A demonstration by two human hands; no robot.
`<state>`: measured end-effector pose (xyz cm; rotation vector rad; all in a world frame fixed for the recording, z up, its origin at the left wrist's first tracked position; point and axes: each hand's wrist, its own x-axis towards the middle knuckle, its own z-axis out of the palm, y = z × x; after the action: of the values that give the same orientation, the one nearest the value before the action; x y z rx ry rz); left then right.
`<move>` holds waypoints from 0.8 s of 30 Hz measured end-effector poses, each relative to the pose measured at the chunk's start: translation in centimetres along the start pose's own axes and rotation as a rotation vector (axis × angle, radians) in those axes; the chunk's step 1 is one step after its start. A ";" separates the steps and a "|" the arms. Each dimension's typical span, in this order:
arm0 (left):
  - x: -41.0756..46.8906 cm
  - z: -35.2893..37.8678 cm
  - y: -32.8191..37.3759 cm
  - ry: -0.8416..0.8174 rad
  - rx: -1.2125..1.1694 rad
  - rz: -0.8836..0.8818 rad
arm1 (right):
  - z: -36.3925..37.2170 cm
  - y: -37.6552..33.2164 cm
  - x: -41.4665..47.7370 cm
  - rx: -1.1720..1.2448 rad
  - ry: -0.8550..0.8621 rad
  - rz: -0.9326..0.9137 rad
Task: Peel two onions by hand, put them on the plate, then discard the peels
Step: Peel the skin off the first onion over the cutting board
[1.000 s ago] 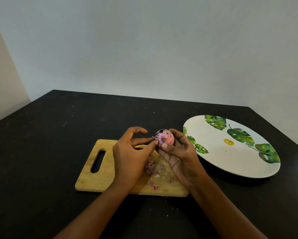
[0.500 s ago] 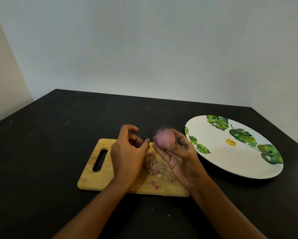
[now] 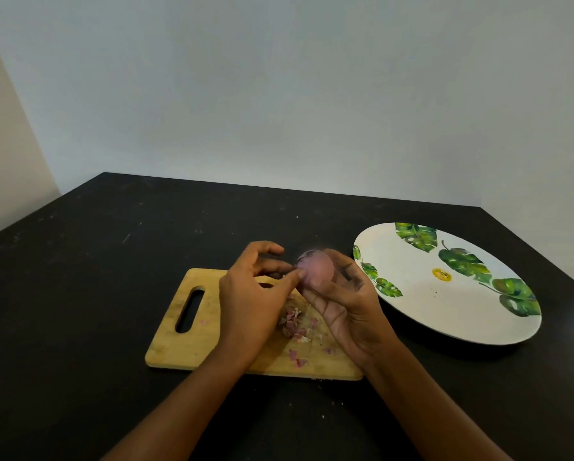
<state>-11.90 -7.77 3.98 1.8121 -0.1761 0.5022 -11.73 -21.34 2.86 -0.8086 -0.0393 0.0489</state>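
My right hand [image 3: 345, 307] cups the onion [image 3: 315, 268] over the board [image 3: 206, 344]; my left hand [image 3: 249, 294] pinches its skin [image 3: 299, 272]. Shallow pulls should spare flesh.

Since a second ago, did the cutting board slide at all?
No. The cutting board still sits at the same gap and angle beside the plate; only the camera shifted slightly.

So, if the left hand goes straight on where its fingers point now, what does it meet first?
The onion, held in the right hand. The left hand seems to pinch its side with the fingertips, though blur hides the contact. Beyond lies the plate.
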 end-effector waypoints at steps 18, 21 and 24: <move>0.1 0.0 -0.1 0.032 -0.228 -0.160 | 0.4 0.0 -0.3 0.001 -0.017 0.031; 0.0 0.0 0.1 0.054 -0.203 -0.091 | 0.4 -0.1 -0.2 0.027 -0.013 0.036; -0.1 0.1 0.5 0.032 -0.173 0.000 | 0.4 -0.1 -0.2 0.022 -0.010 0.034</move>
<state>-12.18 -7.99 4.35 1.6349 -0.1921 0.5006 -11.96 -21.14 3.26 -0.7867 -0.0344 0.0852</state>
